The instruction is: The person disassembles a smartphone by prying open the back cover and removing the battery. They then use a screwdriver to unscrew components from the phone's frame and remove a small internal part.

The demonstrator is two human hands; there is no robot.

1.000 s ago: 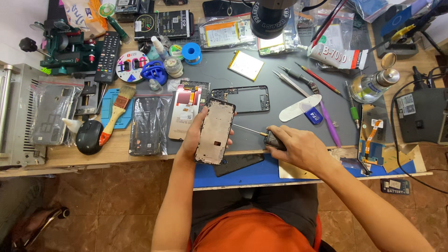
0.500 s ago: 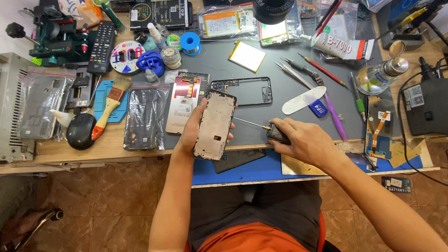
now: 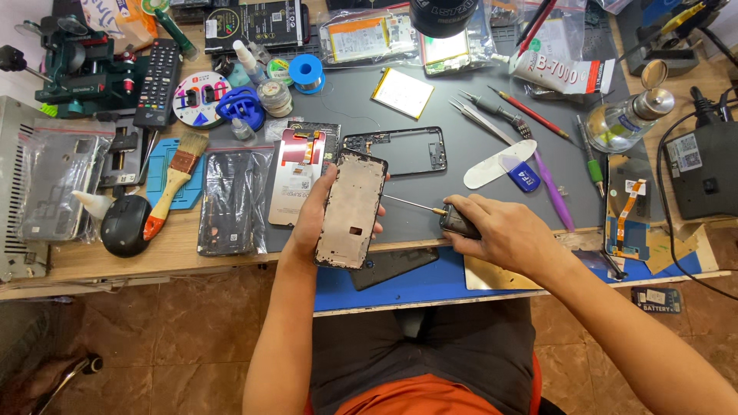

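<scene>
Left hand [image 3: 315, 211]: our grip wraps the dark rectangular phone frame [image 3: 351, 209] | right hand [image 3: 492, 230]: grip closed on the black-handled thin screwdriver [image 3: 442, 215], tip at frame's edge

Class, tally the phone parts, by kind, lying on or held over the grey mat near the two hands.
Phone frames: 2 (held, on mat)
Back covers: 1
Batteries: 1
Screwdrivers in hand: 1
Total: 5

The phone frame [image 3: 351, 211] is tan-grey with a black rim. The screwdriver [image 3: 438, 217] has a silver shaft, a gold collar and a black handle. At 12 o'clock lies a yellow battery [image 3: 402, 93]. At 9 o'clock sits a black mouse [image 3: 124, 225]. The mat [image 3: 430, 280] is blue.
</scene>
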